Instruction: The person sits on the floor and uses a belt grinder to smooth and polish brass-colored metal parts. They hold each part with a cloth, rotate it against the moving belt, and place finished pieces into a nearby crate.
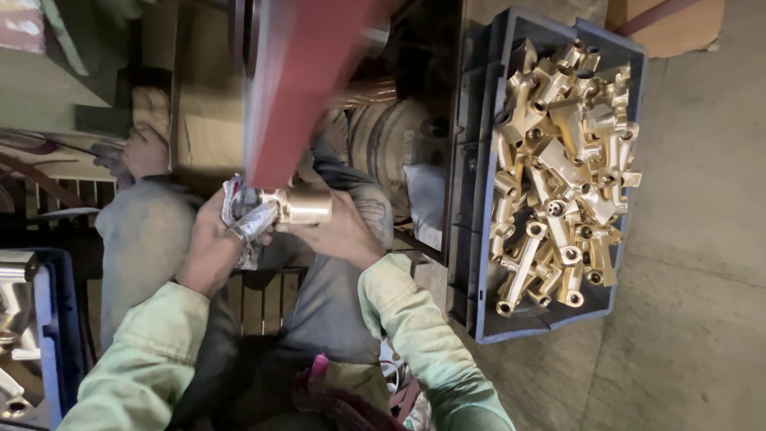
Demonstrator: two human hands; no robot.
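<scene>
While both hands, left [209, 243] and right [339, 231], gripped the brass fitting [302, 207] against the red sanding belt [299, 88], polishing seemed underway; turning it steadily looked next.

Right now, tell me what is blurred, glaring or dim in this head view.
Head view: the red sanding belt is smeared by motion blur; the brass fitting held by both hands and the brass castings in the grey plastic crate catch bright glints; the area under the machine lies in dim shadow.
</scene>
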